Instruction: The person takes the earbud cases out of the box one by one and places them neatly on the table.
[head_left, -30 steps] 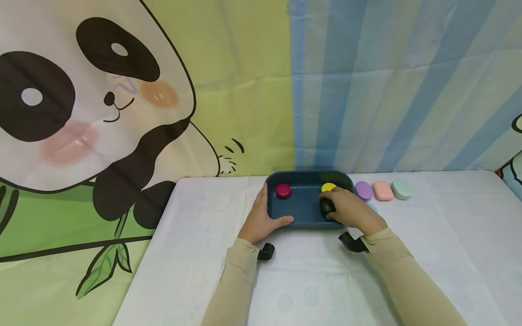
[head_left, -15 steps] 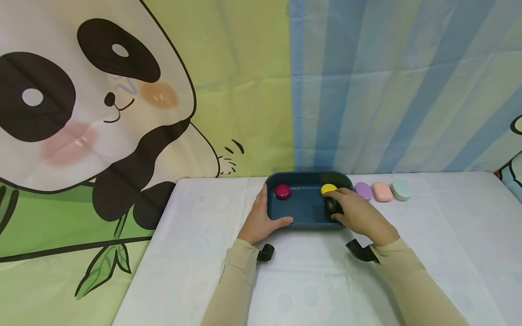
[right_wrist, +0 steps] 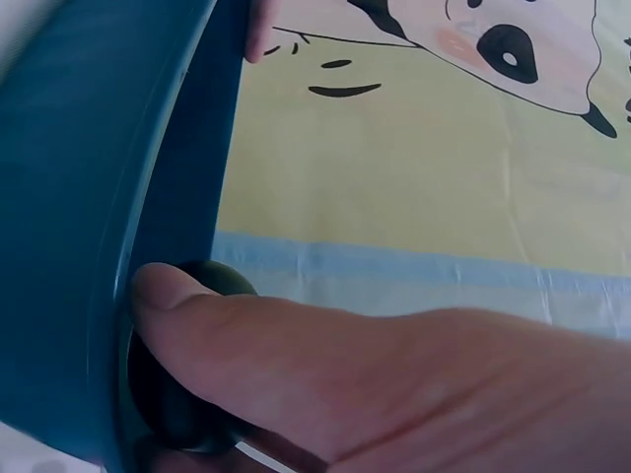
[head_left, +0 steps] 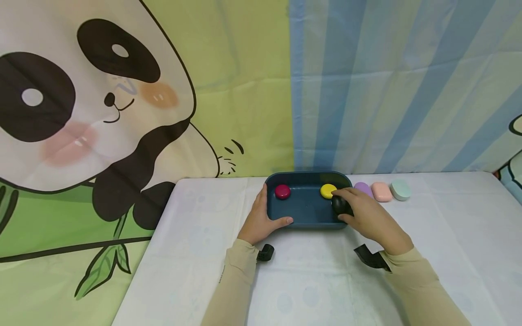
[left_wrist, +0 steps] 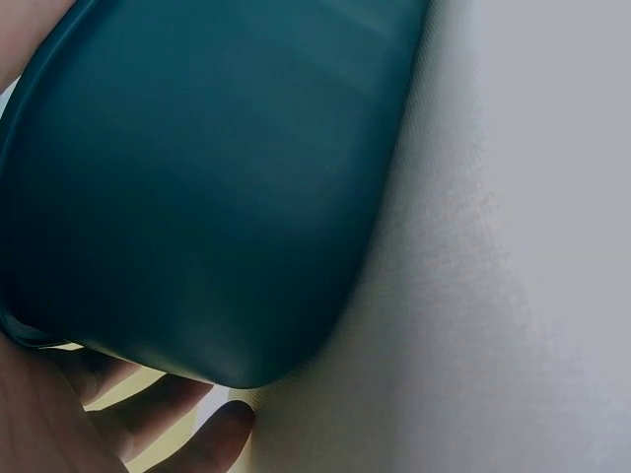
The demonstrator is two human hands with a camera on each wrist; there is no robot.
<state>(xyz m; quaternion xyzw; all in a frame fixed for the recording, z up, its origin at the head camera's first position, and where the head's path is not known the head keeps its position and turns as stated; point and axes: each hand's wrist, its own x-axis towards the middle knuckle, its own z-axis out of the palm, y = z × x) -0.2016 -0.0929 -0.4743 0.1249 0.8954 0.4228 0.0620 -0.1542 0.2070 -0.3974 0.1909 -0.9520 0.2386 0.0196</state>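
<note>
In the head view a dark blue tray (head_left: 302,206) stands at the table's back edge. My left hand (head_left: 261,216) holds its left end, thumb over the front rim and fingers along the left wall. In the left wrist view, fingers (left_wrist: 212,434) bend beneath the tray's rounded end. My right hand (head_left: 373,219) grips a smooth, rounded black object (head_left: 340,206) at the tray's right end. The right wrist view shows the thumb on this black object (right_wrist: 163,394), against the tray wall. A crimson disc (head_left: 282,192) and a yellow disc (head_left: 328,191) lie inside the tray.
Right of the tray, on the white-covered table (head_left: 204,253), lie a purple disc (head_left: 363,188) partly behind my right hand, a pink rounded square (head_left: 381,192) and a mint disc (head_left: 400,190). A panda-printed cloth (head_left: 244,90) hangs behind.
My right hand has moved right inside the tray with the black object, and more of the yellow disc shows. A pale blue piece beside the tray is now hidden. The left hand stays put.
</note>
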